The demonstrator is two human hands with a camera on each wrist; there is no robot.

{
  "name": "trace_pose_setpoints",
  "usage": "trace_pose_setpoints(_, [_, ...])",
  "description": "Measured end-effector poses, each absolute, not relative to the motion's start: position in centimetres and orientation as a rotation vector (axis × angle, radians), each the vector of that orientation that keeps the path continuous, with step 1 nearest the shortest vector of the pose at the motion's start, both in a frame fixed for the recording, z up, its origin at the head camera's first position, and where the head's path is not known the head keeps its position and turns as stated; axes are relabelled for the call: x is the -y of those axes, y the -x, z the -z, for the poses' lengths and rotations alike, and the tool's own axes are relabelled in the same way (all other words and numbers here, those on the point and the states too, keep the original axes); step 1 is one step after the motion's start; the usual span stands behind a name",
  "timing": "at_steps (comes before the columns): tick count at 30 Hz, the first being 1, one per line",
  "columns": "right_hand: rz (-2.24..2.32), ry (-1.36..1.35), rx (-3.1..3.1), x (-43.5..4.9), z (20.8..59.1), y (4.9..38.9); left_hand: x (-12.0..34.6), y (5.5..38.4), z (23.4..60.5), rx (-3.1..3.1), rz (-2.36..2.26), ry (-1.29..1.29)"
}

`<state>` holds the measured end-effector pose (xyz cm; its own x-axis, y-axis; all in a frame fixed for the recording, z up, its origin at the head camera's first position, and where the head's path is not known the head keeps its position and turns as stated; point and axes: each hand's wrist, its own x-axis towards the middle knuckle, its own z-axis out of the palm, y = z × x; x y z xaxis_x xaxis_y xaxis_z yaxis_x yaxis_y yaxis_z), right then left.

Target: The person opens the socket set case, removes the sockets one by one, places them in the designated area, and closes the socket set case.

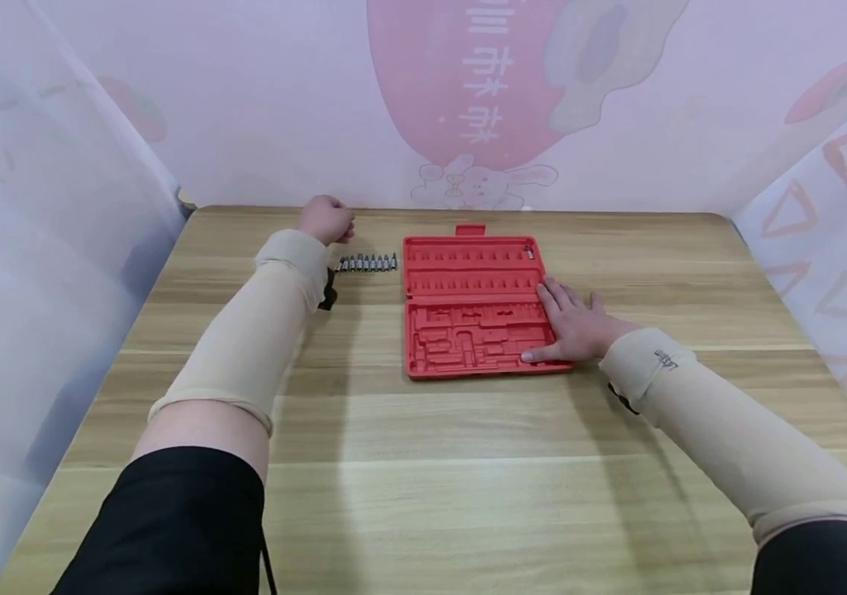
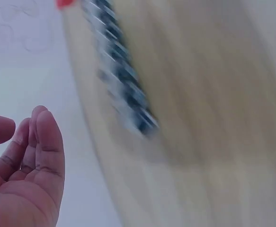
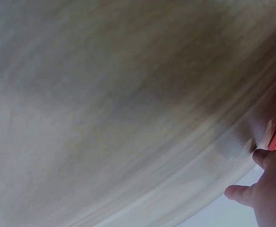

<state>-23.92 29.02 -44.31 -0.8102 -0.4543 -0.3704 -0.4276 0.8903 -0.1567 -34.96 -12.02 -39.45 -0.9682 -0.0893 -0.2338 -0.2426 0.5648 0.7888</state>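
Observation:
A red plastic tool case [image 1: 475, 297] lies unfolded on the table, with moulded slots in both halves. One small metal bit [image 1: 530, 253] sits in the top right slot of its upper half. My right hand [image 1: 575, 322] rests on the case's right edge, fingers spread and thumb over the lower half. Left of the case, several metal screwdriver bits [image 1: 367, 263] stand side by side in a row, blurred in the left wrist view. Just beyond the row's left end is my left hand [image 1: 327, 220], its fingers loosely bent and nothing between thumb and fingers in the left wrist view.
The wood-grain table [image 1: 453, 479] ends at a back edge close behind my left hand. A printed white curtain [image 1: 282, 99] hangs behind it, and pale sheets hang along both sides.

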Motion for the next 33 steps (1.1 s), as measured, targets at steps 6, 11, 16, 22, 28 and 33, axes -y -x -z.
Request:
trace_pose_setpoints(6, [0.092,0.616,-2.658,-29.3,44.4,23.5,5.2,35.8,38.2,-2.554,-1.459,0.108])
trace_pose_setpoints(11, [0.095,0.605,-2.665,-29.2,44.3,23.2,-1.1,35.6,37.8,-2.493,-1.392,-0.092])
trace_pose_setpoints(16, [0.094,0.620,-2.677,-29.1,44.3,23.0,-5.9,35.5,39.2,-2.457,-1.280,-0.166])
trace_pose_setpoints(22, [0.098,0.646,-2.675,-28.5,44.9,22.5,-9.6,34.8,41.6,-2.437,-1.182,-0.210])
trace_pose_setpoints(28, [0.111,0.678,-2.666,-27.4,44.6,22.2,-10.7,34.0,42.1,-2.467,-1.126,-0.195])
trace_pose_setpoints(33, [0.084,0.671,-2.666,-26.9,44.0,21.9,-10.7,33.8,41.9,-2.489,-1.074,-0.208])
